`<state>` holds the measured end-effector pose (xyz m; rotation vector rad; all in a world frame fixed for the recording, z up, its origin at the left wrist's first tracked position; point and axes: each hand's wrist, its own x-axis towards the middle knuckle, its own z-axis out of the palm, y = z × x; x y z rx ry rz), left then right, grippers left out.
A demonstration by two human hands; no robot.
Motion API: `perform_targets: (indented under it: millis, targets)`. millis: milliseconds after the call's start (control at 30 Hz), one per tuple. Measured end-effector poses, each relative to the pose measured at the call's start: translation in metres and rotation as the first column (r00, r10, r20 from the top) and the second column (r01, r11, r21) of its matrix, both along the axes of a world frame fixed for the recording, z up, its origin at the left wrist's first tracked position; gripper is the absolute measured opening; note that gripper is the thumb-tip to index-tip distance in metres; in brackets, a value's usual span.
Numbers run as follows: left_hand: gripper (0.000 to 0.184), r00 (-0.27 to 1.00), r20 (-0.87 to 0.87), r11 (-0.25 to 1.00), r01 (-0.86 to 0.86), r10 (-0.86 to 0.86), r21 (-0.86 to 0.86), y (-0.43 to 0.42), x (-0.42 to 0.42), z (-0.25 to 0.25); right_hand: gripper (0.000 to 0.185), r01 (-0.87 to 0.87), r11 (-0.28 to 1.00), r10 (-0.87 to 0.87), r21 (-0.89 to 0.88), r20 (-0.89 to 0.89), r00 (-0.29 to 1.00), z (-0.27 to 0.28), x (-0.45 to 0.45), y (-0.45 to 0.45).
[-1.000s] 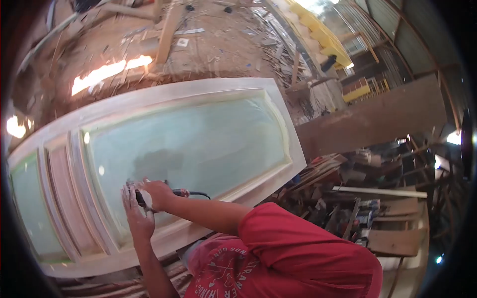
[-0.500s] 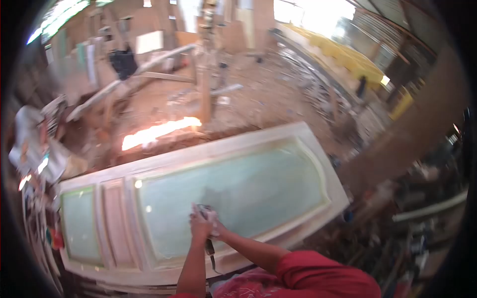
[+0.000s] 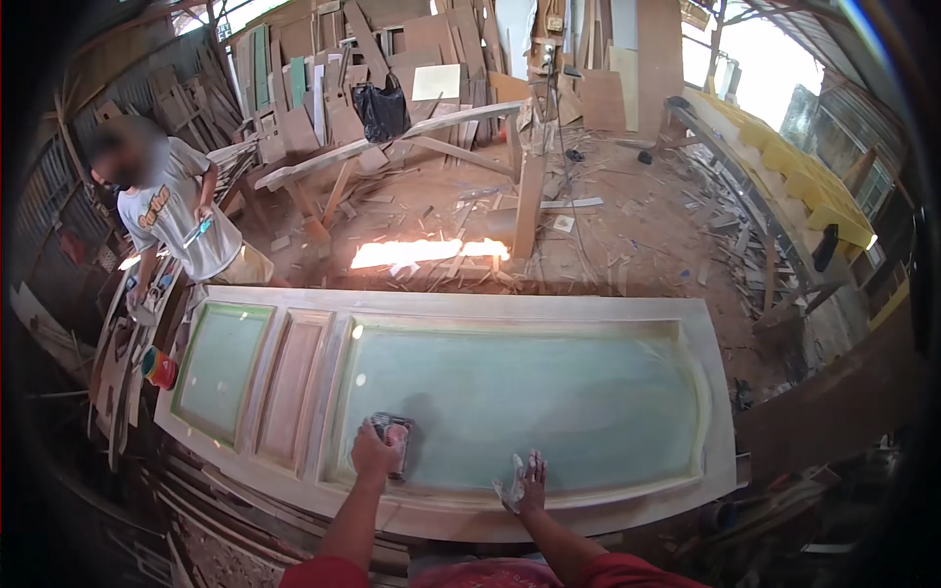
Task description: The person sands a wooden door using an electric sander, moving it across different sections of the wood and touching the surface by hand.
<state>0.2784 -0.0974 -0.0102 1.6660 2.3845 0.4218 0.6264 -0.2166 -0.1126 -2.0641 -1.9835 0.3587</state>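
Head view: hands, together on the tool half a second ago, now apart; left hand (image 3: 372,455) alone grips the tool (image 3: 406,446) at 7 o'clock, over the door's green panel (image 3: 569,392), contact unclear. Right hand (image 3: 527,484), between 5 and 6 o'clock, holds nothing, whitened fingers spread by the panel's near edge, so tool control looks one-handed.

Red sleeves (image 3: 642,571) flank a red shirt (image 3: 490,575) — whitish smears (image 3: 511,495) mark the right hand (image 3: 530,492).
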Motion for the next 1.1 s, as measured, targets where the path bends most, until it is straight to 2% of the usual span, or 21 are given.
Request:
perform_targets:
  millis: [100, 167, 267, 400, 500, 633, 800, 900, 967, 1000, 1033, 1067, 1100]
  targets:
    - [0.088, 0.997, -0.045, 0.998, -0.056, 0.056, -0.014, 0.003, -0.025, -0.002, 0.087, 0.024, 1.000, -0.024, 0.004, -0.020, 1.000, -0.009, -0.008, -0.003]
    - [0.090, 0.993, -0.072, 0.993, -0.100, 0.096, -0.065, 0.010, -0.045, -0.008, 0.087, -0.024, 1.000, 0.024, -0.007, 0.026, 0.999, -0.020, -0.007, 0.004]
    - [0.090, 0.991, -0.059, 0.982, -0.130, 0.123, -0.135, 0.018, -0.040, 0.008, 0.082, -0.023, 0.999, 0.024, -0.029, 0.038, 0.999, -0.020, -0.010, -0.010]
    - [0.081, 0.989, -0.147, 0.997, 0.032, -0.022, 0.068, 0.023, -0.036, -0.024, 0.076, -0.016, 1.000, 0.016, 0.004, 0.100, 0.995, -0.021, -0.007, 0.000]
    - [0.075, 0.999, -0.026, 0.993, 0.036, -0.039, -0.110, 0.045, -0.026, 0.016, 0.074, 0.009, 1.000, -0.010, 0.011, 0.038, 0.999, -0.016, -0.006, 0.000]
    - [0.072, 0.999, -0.011, 0.993, 0.037, -0.038, -0.109, 0.085, -0.061, 0.022, 0.075, 0.034, 0.999, -0.034, 0.014, 0.031, 0.999, -0.027, -0.008, 0.001]
    - [0.076, 0.998, -0.026, 0.997, 0.048, -0.049, -0.059, 0.127, -0.133, -0.013, 0.074, 0.059, 0.998, -0.060, 0.020, 0.062, 0.996, -0.023, -0.012, 0.002]
    - [0.080, 0.997, 0.056, 0.991, -0.049, 0.056, -0.126, 0.140, -0.168, -0.026, 0.075, 0.101, 0.992, -0.108, 0.081, 0.088, 0.990, -0.019, -0.020, 0.002]
    - [0.079, 0.977, 0.209, 0.972, 0.017, 0.033, -0.235, 0.138, -0.183, 0.005, 0.076, 0.141, 0.978, -0.162, 0.154, 0.134, 0.978, -0.027, -0.025, -0.003]
    - [0.076, 0.960, 0.271, 0.984, -0.018, 0.067, -0.179, 0.135, -0.192, -0.008, 0.075, 0.229, 0.956, -0.252, 0.182, 0.114, 0.961, -0.031, -0.042, -0.006]
    - [0.075, 0.945, 0.320, 0.971, 0.015, 0.064, -0.237, 0.126, -0.195, 0.014, 0.074, 0.318, 0.926, -0.340, 0.203, 0.088, 0.936, -0.029, -0.059, -0.007]
    - [0.073, 0.940, 0.323, 0.959, -0.016, 0.111, -0.284, 0.126, -0.198, 0.010, 0.072, 0.375, 0.909, -0.397, 0.183, 0.100, 0.912, -0.021, -0.089, -0.007]
    - [0.072, 0.942, 0.319, 0.972, -0.026, 0.102, -0.232, 0.120, -0.198, 0.005, 0.070, 0.430, 0.888, -0.450, 0.165, 0.116, 0.885, -0.012, -0.118, -0.004]
